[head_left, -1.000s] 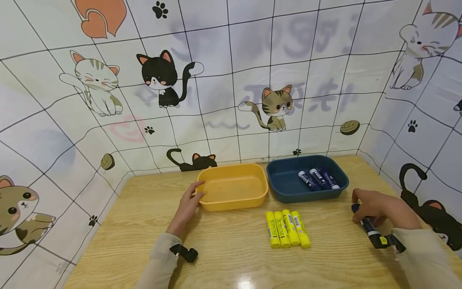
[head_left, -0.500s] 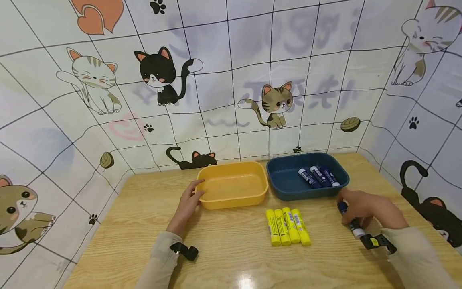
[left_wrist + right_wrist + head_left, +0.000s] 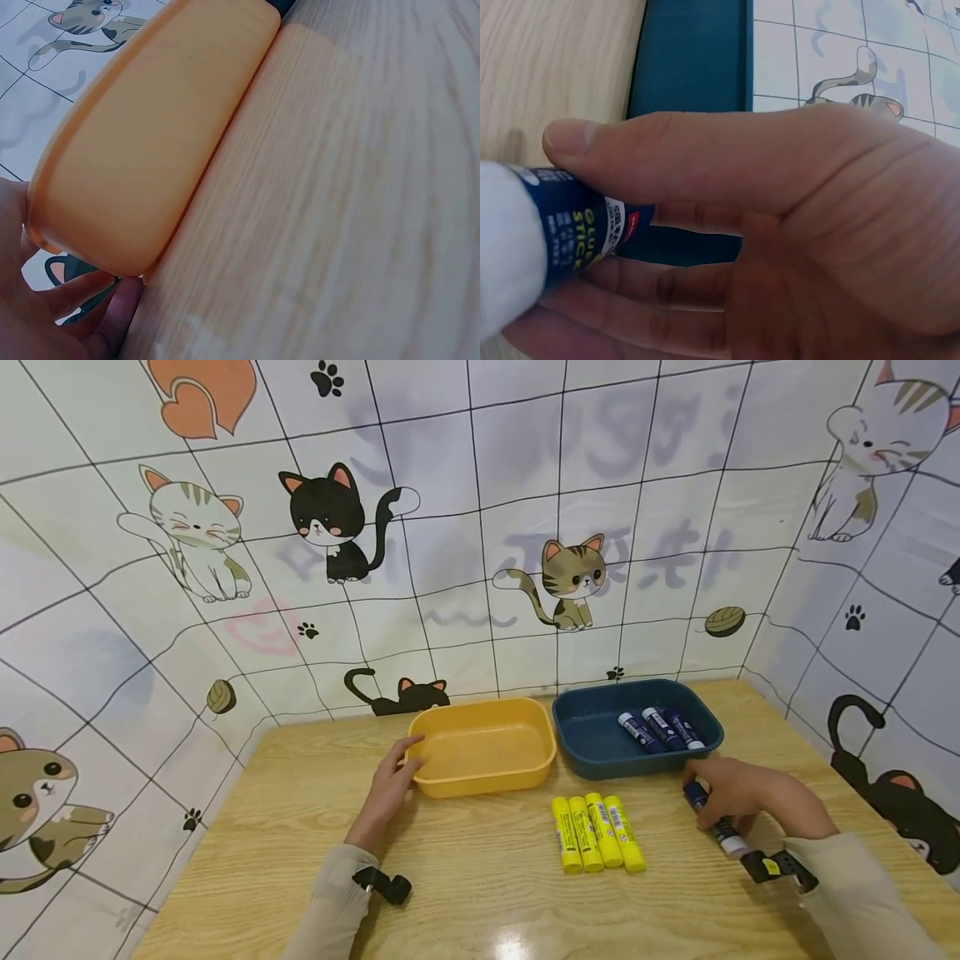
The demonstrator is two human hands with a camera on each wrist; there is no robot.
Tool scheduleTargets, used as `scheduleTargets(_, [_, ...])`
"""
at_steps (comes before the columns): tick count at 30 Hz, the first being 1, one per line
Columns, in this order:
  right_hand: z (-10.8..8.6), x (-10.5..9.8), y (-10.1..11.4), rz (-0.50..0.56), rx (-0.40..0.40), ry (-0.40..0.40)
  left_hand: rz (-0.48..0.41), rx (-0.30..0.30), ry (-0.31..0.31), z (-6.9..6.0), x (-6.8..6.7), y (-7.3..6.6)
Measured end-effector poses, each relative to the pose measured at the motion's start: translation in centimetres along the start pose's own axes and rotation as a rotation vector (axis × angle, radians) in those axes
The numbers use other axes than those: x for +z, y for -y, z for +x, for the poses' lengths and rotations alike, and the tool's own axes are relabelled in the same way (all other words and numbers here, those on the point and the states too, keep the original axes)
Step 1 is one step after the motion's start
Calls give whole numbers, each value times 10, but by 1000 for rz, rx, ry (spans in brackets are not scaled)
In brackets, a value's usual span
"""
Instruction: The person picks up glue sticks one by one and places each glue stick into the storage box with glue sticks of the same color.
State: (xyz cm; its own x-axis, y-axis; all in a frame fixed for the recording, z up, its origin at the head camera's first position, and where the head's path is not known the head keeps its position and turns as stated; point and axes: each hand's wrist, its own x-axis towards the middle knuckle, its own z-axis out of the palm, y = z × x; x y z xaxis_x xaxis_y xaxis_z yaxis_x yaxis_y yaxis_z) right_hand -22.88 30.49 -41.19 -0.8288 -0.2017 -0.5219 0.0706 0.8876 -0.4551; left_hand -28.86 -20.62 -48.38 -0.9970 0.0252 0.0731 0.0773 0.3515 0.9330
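My left hand holds the left end of the yellow tray, some digits over its rim and others against the outer wall in the left wrist view. My right hand grips a dark blue glue stick with a white end; the words GLUE STICK show on its label. In the head view this hand is just in front of the blue tray, at its right corner. Inside that tray, toward the right, lie 3 dark blue glue sticks with white ends.
Several yellow glue sticks lie side by side on the wooden table, in front of where the two trays meet. Behind the table stands a wall with cat pictures. Each wrist carries a small black camera.
My right hand has slid left along the table with the glue stick, coming closer to the blue tray's front. The left hand and both trays stay in place.
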Motion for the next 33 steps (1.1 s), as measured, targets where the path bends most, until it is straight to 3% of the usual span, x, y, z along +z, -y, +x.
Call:
scheduleTargets(9, [-6,-1,7,-6,-63,-17,-5,-12,-2,-1,2,-1])
scheduleTargets(33, [-5,1,17,-52,-98,-40,8,-11,-5,0,1,3])
